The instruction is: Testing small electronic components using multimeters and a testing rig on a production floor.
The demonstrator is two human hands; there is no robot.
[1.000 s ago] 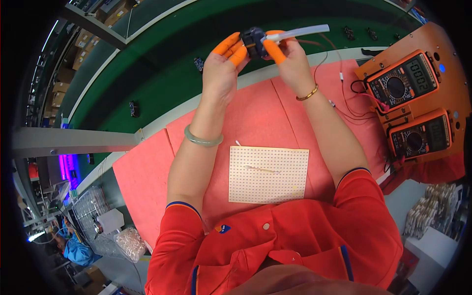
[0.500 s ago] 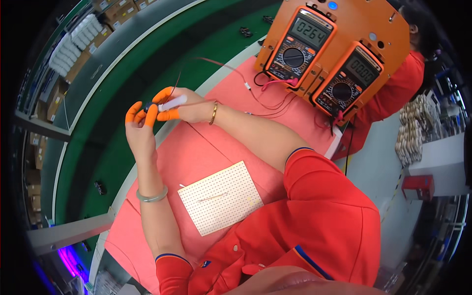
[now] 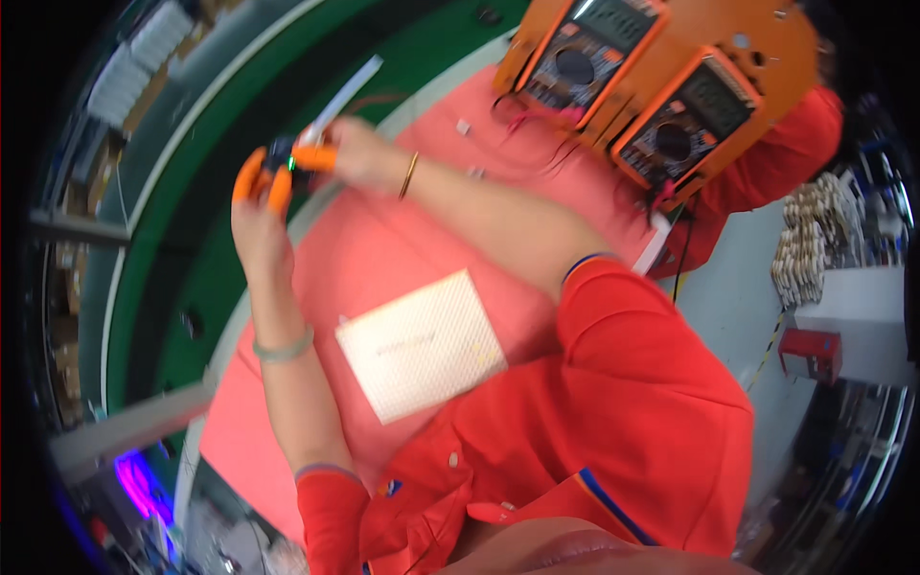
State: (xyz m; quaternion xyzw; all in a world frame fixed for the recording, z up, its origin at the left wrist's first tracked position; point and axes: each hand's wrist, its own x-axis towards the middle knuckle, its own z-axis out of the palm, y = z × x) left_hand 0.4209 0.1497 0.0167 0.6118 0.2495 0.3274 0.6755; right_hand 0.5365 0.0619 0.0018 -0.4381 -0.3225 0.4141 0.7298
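Observation:
Out over the green conveyor's near edge, my left hand wears orange finger cots and is closed on a small dark device. A green light shows on the device. My right hand, also in orange finger cots, meets it from the right. Its fingers are closed around a slim white stick-like tool, which points up and away over the belt. Blur hides the tool's exact kind and whether its lower end touches the device.
Two orange multimeters are mounted on an orange stand at the far right, with leads on the pink mat. A white dotted sheet lies nearer me. Small dark parts sit on the green belt. Another person's red sleeve shows behind the stand.
The white tool has swung from lying along my right palm to pointing up and away. A green light now shows on the device. The whole view has shifted and blurred.

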